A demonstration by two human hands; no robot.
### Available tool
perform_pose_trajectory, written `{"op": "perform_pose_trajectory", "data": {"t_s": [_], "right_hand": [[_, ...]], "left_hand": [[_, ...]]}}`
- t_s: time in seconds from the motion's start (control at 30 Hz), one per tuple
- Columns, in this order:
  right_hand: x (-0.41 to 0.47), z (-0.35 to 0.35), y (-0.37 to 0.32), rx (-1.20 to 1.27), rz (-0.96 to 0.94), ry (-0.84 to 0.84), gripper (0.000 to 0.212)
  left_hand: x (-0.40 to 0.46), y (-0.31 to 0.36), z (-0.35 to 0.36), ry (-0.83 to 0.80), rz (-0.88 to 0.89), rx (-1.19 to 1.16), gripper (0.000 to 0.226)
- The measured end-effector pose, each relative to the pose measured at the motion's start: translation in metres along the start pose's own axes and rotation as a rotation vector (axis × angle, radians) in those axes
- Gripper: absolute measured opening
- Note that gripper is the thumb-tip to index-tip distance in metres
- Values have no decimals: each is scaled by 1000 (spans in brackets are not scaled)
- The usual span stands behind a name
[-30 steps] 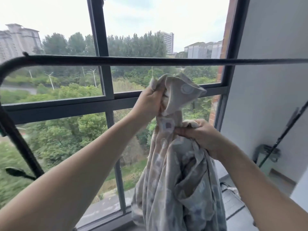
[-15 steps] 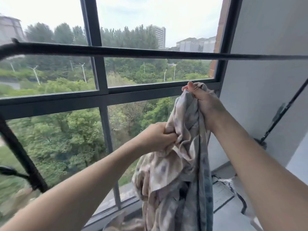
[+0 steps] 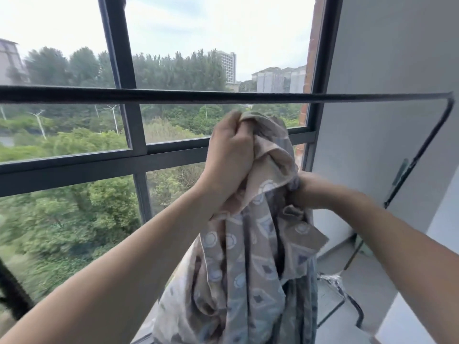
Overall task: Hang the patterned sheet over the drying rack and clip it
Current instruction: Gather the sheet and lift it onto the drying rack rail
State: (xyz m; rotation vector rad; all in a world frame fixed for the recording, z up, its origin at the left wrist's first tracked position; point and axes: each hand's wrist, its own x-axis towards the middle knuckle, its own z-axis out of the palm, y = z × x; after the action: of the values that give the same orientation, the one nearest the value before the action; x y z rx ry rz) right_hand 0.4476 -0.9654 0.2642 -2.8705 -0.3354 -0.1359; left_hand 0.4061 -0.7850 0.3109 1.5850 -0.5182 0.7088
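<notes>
your left hand (image 3: 229, 155) is fisted around the top of the sheet (image 3: 250, 256), just under the rack bar (image 3: 173, 96). your right hand (image 3: 306, 192) grips a fold lower down, partly hidden by cloth. the sheet hangs bunched between your arms, not yet over the bar.

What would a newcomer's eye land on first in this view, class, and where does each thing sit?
First, the bunched patterned sheet at centre, gripped high by the left hand and lower, to the right, by the right hand. Next, the dark rack bar running across the view just above the hands, with no cloth over it yet. Behind it, the window frame shows trees and distant buildings.
</notes>
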Motion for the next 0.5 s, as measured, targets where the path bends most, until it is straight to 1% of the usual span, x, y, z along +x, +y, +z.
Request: {"op": "perform_pose_trajectory", "data": {"t_s": [0.03,0.07,0.1,0.13,0.17,0.2,0.23,0.27,0.3,0.33,0.37,0.4,0.47,0.5], "right_hand": [[0,-6,4,-42,26,32,10],[0,-14,10,4,57,112,7],[1,-24,16,160,98,214,8],[1,-33,21,415,124,320,13],[-2,-40,20,670,133,383,20],[-6,-42,15,820,129,379,27],[-9,-40,10,874,113,311,31],[-9,-36,6,771,96,229,31],[-8,-32,3,597,85,127,28],[-6,-28,5,390,95,56,25],[-3,-27,11,234,122,39,23],[-1,-30,18,164,137,47,21],[1,-36,26,212,125,187,19],[2,-35,27,249,103,239,18]], "left_hand": [[0,-5,0,-5,45,83,24],[0,-17,-2,-48,54,247,26],[2,-30,-9,-138,18,460,28],[2,-44,-18,-240,-42,641,32],[2,-53,-27,-299,-89,748,34],[3,-57,-34,-294,-116,767,36],[5,-53,-36,-243,-107,679,38],[8,-47,-35,-171,-95,530,38],[12,-42,-33,-123,-105,397,36],[15,-37,-29,-116,-156,306,34],[14,-34,-25,-142,-231,234,33],[10,-31,-22,-158,-301,150,32],[5,-19,-13,-198,-371,-42,31],[4,-15,-10,-262,-390,-57,34]]}}
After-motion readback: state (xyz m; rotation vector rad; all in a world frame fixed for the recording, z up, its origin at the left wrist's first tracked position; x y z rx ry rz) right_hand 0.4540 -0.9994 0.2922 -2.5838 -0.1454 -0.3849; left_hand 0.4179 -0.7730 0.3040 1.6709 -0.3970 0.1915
